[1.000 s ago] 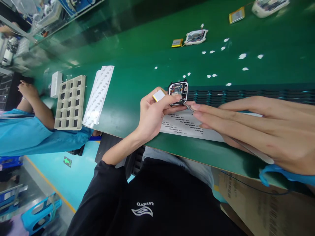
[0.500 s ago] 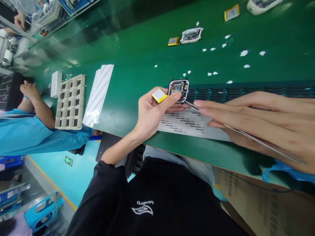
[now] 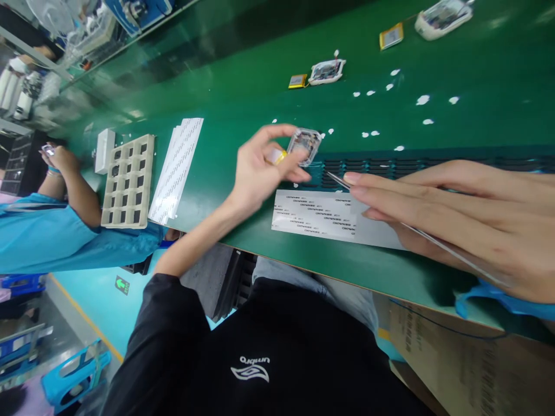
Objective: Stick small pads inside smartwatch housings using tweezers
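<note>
My left hand (image 3: 262, 164) grips a small square watch-like case (image 3: 306, 144) with a circuit board showing inside, blurred by motion. A yellow-edged battery (image 3: 276, 155) sits against the palm of the same hand. My right hand (image 3: 459, 214) pinches metal tweezers (image 3: 342, 180), their tips pointing left, apart from the case. Below the tips lies a white printed sheet (image 3: 312, 214) on the green table. Whether the tweezer tips hold anything is too small to tell.
White cases (image 3: 327, 71) with batteries (image 3: 297, 81) lie farther back on the green table (image 3: 234, 115), among scattered white bits (image 3: 423, 100). To the left are printed strips (image 3: 177, 170), a compartment tray (image 3: 129, 182), a white box (image 3: 104, 151) and a co-worker's arm (image 3: 78, 185).
My left hand has moved up and left with the case and battery, away from the tweezers. My right hand stays almost in place. The co-worker's hand now shows a small object.
</note>
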`<state>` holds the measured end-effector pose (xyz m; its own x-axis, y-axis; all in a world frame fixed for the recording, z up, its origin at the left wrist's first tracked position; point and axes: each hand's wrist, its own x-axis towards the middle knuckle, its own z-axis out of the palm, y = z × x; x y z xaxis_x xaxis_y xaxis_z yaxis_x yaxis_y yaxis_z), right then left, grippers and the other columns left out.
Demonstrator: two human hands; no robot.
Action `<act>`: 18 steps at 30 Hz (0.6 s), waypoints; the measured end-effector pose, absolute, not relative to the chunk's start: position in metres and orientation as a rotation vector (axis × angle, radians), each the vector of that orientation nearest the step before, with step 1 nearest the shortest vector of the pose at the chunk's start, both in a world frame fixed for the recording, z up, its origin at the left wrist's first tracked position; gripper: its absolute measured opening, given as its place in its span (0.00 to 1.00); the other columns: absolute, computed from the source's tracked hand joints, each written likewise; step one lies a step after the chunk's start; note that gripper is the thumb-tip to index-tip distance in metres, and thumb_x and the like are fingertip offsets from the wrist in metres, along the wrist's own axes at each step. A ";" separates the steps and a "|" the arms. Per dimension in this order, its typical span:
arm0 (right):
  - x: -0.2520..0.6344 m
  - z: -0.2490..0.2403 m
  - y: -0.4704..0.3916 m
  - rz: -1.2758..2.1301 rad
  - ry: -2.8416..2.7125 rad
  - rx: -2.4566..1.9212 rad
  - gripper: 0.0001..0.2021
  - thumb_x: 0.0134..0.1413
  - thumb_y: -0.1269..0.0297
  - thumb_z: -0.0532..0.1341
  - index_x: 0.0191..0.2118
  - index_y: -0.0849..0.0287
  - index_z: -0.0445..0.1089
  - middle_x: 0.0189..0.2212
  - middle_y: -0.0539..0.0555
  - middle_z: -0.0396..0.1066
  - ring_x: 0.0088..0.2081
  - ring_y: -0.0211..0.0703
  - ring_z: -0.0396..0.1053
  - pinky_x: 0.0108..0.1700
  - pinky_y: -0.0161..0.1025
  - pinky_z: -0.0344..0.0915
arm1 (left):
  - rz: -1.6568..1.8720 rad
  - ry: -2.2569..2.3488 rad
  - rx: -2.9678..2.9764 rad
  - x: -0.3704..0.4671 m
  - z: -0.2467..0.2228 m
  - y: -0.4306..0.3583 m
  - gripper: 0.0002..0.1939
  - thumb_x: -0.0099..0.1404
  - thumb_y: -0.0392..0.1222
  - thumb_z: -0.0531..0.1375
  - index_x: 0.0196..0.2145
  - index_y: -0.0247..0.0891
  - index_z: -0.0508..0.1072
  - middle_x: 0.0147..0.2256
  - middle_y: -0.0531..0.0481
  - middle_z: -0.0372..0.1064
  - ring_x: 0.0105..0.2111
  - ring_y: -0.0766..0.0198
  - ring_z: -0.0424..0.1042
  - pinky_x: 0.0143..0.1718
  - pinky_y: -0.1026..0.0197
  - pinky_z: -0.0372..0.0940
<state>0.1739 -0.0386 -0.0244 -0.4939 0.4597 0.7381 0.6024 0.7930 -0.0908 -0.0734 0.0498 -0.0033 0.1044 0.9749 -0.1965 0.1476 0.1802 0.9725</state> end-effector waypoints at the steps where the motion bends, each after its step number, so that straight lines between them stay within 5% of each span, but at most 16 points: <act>1: 0.174 -0.022 -0.038 -0.236 -2.202 -0.767 0.30 0.76 0.66 0.61 0.78 0.48 0.59 0.53 0.49 0.83 0.43 0.42 0.83 0.31 0.43 0.74 | 0.959 1.377 1.326 -0.080 -0.004 0.074 0.14 0.66 0.37 0.73 0.46 0.46 0.75 0.26 0.60 0.71 0.26 0.67 0.76 0.34 0.61 0.71; 4: 0.172 -0.011 -0.037 -0.250 -2.287 -0.728 0.36 0.70 0.72 0.67 0.78 0.49 0.58 0.55 0.48 0.81 0.44 0.41 0.83 0.34 0.40 0.77 | 0.967 1.589 1.572 -0.104 -0.007 0.151 0.08 0.69 0.32 0.66 0.40 0.44 0.73 0.26 0.58 0.70 0.28 0.64 0.71 0.36 0.58 0.67; 6: 0.170 -0.007 -0.035 -0.296 -2.295 -0.709 0.35 0.67 0.75 0.68 0.75 0.54 0.62 0.54 0.49 0.82 0.43 0.41 0.83 0.35 0.39 0.77 | 0.993 1.750 1.703 -0.113 -0.011 0.189 0.13 0.64 0.33 0.70 0.30 0.45 0.69 0.30 0.52 0.70 0.48 0.58 0.71 0.49 0.56 0.67; 8: 0.167 -0.007 -0.033 -0.351 -2.251 -0.694 0.30 0.65 0.77 0.69 0.69 0.59 0.67 0.52 0.51 0.83 0.41 0.41 0.82 0.36 0.39 0.77 | 1.140 1.682 1.854 -0.110 -0.019 0.211 0.12 0.60 0.36 0.71 0.31 0.50 0.72 0.41 0.48 0.75 0.69 0.52 0.57 0.63 0.50 0.63; 10: 0.166 -0.009 -0.031 -0.370 -2.229 -0.683 0.26 0.63 0.78 0.70 0.65 0.60 0.70 0.51 0.52 0.83 0.40 0.41 0.81 0.36 0.38 0.77 | 1.239 1.407 1.847 -0.096 -0.031 0.221 0.12 0.56 0.40 0.71 0.34 0.57 0.75 0.49 0.50 0.77 0.77 0.55 0.46 0.69 0.47 0.59; 14: 0.166 -0.018 -0.028 -0.361 -2.219 -0.730 0.20 0.68 0.73 0.68 0.61 0.49 0.74 0.51 0.44 0.83 0.41 0.38 0.81 0.39 0.37 0.79 | 1.059 1.045 1.625 -0.060 -0.050 0.234 0.23 0.42 0.37 0.74 0.33 0.60 0.72 0.36 0.57 0.77 0.65 0.51 0.66 0.71 0.45 0.61; 18: 0.165 -0.023 -0.026 -0.317 -2.146 -0.841 0.16 0.72 0.67 0.64 0.60 0.46 0.75 0.53 0.44 0.82 0.54 0.46 0.82 0.49 0.44 0.82 | 0.975 1.064 1.654 -0.045 -0.044 0.228 0.19 0.52 0.34 0.75 0.33 0.52 0.71 0.26 0.59 0.72 0.45 0.56 0.75 0.65 0.51 0.67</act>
